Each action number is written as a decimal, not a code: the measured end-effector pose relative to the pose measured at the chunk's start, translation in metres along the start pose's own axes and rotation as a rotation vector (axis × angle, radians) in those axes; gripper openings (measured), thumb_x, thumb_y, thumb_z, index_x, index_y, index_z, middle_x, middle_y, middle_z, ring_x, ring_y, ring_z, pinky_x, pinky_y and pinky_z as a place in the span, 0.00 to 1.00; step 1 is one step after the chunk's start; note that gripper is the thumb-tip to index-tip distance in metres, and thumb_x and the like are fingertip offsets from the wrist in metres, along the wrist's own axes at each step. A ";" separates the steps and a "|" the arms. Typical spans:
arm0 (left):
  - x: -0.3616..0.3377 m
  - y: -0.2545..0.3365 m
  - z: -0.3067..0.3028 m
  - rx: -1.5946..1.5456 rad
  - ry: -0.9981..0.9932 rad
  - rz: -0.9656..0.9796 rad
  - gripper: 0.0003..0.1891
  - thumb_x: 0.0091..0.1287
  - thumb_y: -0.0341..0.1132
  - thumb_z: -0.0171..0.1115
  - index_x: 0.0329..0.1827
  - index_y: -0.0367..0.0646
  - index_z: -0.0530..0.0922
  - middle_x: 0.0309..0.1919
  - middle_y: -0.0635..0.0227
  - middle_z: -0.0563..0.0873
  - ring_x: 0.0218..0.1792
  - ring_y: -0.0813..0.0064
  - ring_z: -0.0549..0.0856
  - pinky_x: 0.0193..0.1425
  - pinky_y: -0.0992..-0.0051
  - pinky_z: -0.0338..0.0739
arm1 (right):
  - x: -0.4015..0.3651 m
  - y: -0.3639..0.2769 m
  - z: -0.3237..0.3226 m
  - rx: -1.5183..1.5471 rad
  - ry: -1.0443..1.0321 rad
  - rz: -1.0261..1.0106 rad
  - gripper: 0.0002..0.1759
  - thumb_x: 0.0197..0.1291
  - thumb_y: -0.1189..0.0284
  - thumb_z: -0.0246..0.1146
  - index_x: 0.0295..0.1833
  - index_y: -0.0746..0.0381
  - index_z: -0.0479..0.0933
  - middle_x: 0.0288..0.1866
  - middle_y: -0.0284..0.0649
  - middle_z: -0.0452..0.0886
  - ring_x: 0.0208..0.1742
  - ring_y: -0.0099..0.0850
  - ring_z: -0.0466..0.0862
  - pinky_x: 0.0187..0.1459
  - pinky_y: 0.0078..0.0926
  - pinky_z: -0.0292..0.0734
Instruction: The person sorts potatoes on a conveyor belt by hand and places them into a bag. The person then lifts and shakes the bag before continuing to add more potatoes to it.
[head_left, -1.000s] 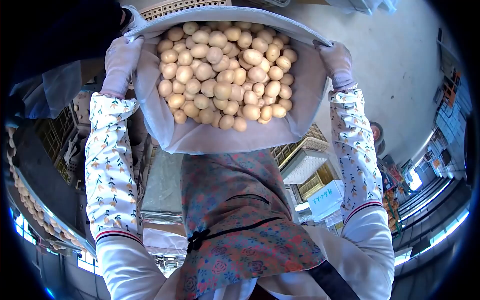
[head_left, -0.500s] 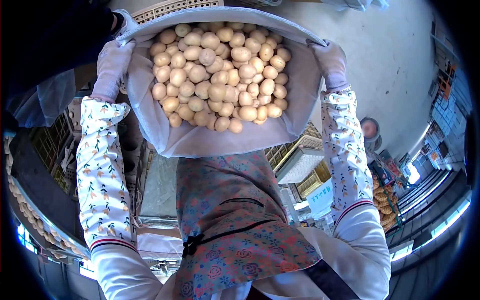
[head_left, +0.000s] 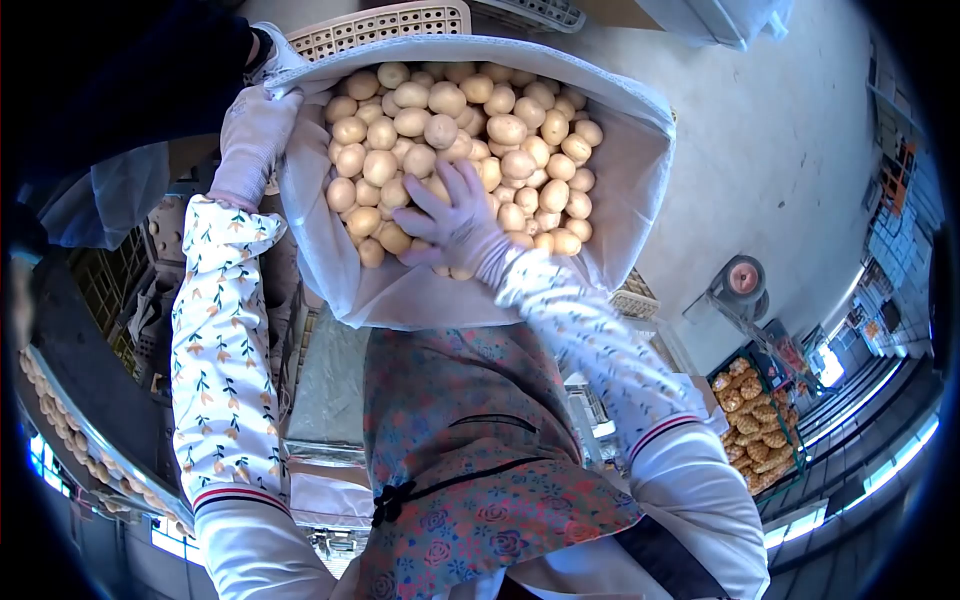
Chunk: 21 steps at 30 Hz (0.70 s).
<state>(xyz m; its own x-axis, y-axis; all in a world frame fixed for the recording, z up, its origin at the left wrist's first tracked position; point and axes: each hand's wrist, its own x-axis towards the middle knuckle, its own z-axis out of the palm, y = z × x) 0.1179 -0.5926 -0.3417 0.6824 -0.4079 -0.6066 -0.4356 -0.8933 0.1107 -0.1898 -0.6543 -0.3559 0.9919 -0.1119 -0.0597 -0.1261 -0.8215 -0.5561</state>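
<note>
Small round pale-yellow potatoes [head_left: 520, 160] lie heaped inside a white fabric liner [head_left: 385, 297] whose sides stand up around them. At the liner's upper left edge, my left hand [head_left: 258, 130], in a light knit glove, is closed on the rim. My right hand [head_left: 455, 222], gloved the same way, lies over the near part of the heap. Its fingers are spread apart and touch the potatoes, with none gripped. Some potatoes beneath it are hidden. Just beyond my left hand, a co-worker's gloved hand [head_left: 278, 58] is at the same corner of the liner.
A co-worker's dark sleeve [head_left: 130, 80] reaches in from the upper left. A perforated plastic crate [head_left: 375, 30] stands behind the liner. At the right are netted bags [head_left: 755, 425] and a wheeled cart [head_left: 740, 282]. A curved conveyor [head_left: 85, 435] carries potatoes at the left.
My right hand has let go of the liner's right rim and moved left onto the potatoes, fingers spread. My left hand keeps its hold. The liner appears slightly lower and further right.
</note>
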 end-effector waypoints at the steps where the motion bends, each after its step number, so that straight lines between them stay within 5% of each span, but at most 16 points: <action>1: 0.000 0.000 0.000 0.017 0.017 0.007 0.29 0.62 0.56 0.59 0.51 0.38 0.84 0.54 0.49 0.84 0.56 0.53 0.83 0.62 0.62 0.75 | 0.024 0.017 -0.017 -0.047 -0.214 0.130 0.29 0.49 0.49 0.68 0.57 0.43 0.76 0.63 0.40 0.69 0.66 0.49 0.67 0.63 0.56 0.63; 2: 0.001 0.001 0.000 0.023 0.023 0.015 0.29 0.62 0.56 0.59 0.51 0.37 0.84 0.53 0.49 0.84 0.56 0.53 0.83 0.62 0.62 0.75 | 0.046 0.038 -0.031 -0.094 -0.432 0.258 0.27 0.48 0.48 0.68 0.55 0.42 0.77 0.62 0.38 0.71 0.63 0.47 0.70 0.61 0.54 0.64; 3: 0.001 0.000 0.001 0.029 0.027 0.019 0.29 0.62 0.56 0.59 0.51 0.37 0.83 0.53 0.48 0.84 0.56 0.53 0.83 0.62 0.62 0.75 | 0.025 0.085 -0.018 -0.180 0.024 0.171 0.24 0.52 0.51 0.66 0.56 0.43 0.77 0.57 0.37 0.74 0.57 0.40 0.74 0.56 0.50 0.66; 5: 0.000 0.001 0.001 0.032 0.028 0.020 0.29 0.63 0.55 0.58 0.51 0.37 0.83 0.53 0.48 0.84 0.56 0.53 0.83 0.62 0.62 0.75 | 0.027 0.115 -0.045 -0.448 0.160 0.364 0.22 0.54 0.57 0.64 0.55 0.51 0.77 0.49 0.39 0.77 0.52 0.42 0.77 0.53 0.46 0.67; 9: 0.003 -0.002 0.004 -0.049 -0.015 0.030 0.29 0.63 0.55 0.58 0.50 0.35 0.83 0.53 0.48 0.84 0.56 0.53 0.82 0.62 0.62 0.75 | -0.023 0.111 -0.041 -0.286 0.433 0.491 0.33 0.56 0.58 0.64 0.66 0.60 0.70 0.60 0.50 0.75 0.61 0.51 0.72 0.64 0.54 0.62; 15: 0.000 0.000 0.000 -0.010 -0.002 0.027 0.29 0.62 0.55 0.58 0.50 0.36 0.84 0.52 0.48 0.84 0.56 0.53 0.83 0.62 0.63 0.75 | -0.024 -0.037 -0.011 -0.117 -0.204 0.499 0.41 0.53 0.54 0.68 0.71 0.57 0.66 0.69 0.53 0.66 0.68 0.51 0.68 0.70 0.64 0.51; 17: -0.001 0.003 -0.002 -0.033 -0.024 0.024 0.28 0.62 0.55 0.58 0.51 0.37 0.84 0.52 0.48 0.84 0.56 0.53 0.83 0.62 0.63 0.75 | -0.024 -0.034 -0.005 -0.076 -0.236 0.426 0.43 0.51 0.52 0.68 0.73 0.55 0.65 0.70 0.51 0.65 0.67 0.48 0.69 0.71 0.64 0.49; 21: 0.003 -0.006 0.004 -0.081 -0.057 0.044 0.27 0.62 0.54 0.58 0.50 0.39 0.84 0.50 0.48 0.85 0.55 0.53 0.83 0.61 0.63 0.76 | 0.004 0.033 0.009 -0.222 0.047 0.154 0.43 0.49 0.49 0.69 0.73 0.43 0.65 0.64 0.35 0.70 0.57 0.35 0.75 0.72 0.57 0.52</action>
<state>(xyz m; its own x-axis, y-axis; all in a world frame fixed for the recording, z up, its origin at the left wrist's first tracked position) 0.1203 -0.5882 -0.3470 0.6280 -0.4372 -0.6437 -0.4134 -0.8883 0.2000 -0.1895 -0.6766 -0.3817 0.9597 -0.2666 -0.0884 -0.2805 -0.8946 -0.3478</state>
